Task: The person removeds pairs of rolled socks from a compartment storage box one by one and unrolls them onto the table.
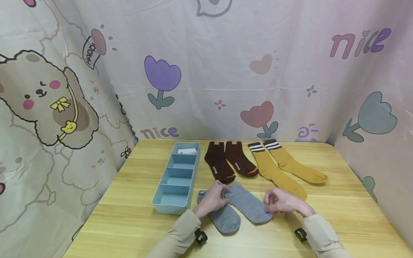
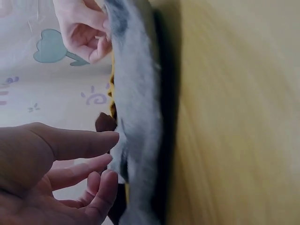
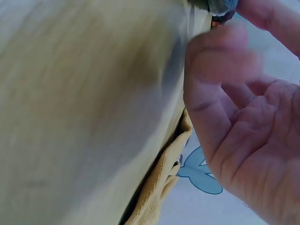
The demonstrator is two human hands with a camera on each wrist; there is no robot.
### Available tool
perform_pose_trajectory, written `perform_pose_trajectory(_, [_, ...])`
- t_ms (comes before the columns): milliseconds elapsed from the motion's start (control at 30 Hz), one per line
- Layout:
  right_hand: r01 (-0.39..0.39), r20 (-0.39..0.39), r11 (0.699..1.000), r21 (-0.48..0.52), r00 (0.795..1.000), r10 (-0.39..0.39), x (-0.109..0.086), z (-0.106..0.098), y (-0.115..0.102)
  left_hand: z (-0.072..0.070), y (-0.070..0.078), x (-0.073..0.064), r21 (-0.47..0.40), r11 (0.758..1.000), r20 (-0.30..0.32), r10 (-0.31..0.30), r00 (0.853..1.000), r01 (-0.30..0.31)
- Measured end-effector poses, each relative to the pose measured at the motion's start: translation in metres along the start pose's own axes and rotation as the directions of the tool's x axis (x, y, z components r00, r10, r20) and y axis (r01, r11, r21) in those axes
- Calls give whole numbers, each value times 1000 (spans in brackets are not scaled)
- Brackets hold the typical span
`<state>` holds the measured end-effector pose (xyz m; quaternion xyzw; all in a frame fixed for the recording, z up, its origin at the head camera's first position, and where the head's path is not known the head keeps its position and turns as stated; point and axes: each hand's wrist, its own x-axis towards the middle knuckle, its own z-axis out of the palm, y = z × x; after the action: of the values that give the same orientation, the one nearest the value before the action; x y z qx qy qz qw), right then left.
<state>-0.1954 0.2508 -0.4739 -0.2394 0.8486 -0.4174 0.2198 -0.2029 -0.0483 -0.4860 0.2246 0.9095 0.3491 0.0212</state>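
Note:
Two grey socks lie side by side at the front of the table. My left hand is at the cuff end of the right grey sock, reaching across the left grey sock. In the left wrist view, a gap shows between the thumb and the bent fingers of the left hand, whose tips are against the grey sock. My right hand pinches the toe of that same sock. Curled fingers of the right hand fill the right wrist view, a bit of grey fabric at their tips.
A pale blue four-compartment box stands left of the socks, white cloth in its far compartment. Dark brown socks lie behind the grey pair. Yellow striped socks lie to the right. A printed curtain hangs behind the table.

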Motion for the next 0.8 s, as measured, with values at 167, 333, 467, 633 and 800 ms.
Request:
perform_pose_trajectory(167, [103,-64,991,-85,992,-109,1,-4,-1,-6,8,-3,-58,998,11,18,1000,-17])
perform_pose_trajectory(333, [184,-113,972,-148,973,-201,2,-9,-8,-17,16,-6,-145,989,25,38,999,-34])
perform_pose_trajectory(467, [213,-135,960,-181,962,-239,6,-14,-16,-29,20,-8,-165,985,27,62,998,-56])
perform_pose_trajectory(633, [225,-139,955,-192,957,-254,10,-19,-28,-53,23,-12,-204,976,32,88,996,-80])
perform_pose_trajectory(800, [236,-129,958,-164,957,-258,17,-22,-37,-77,21,-17,-258,965,57,72,996,-55])
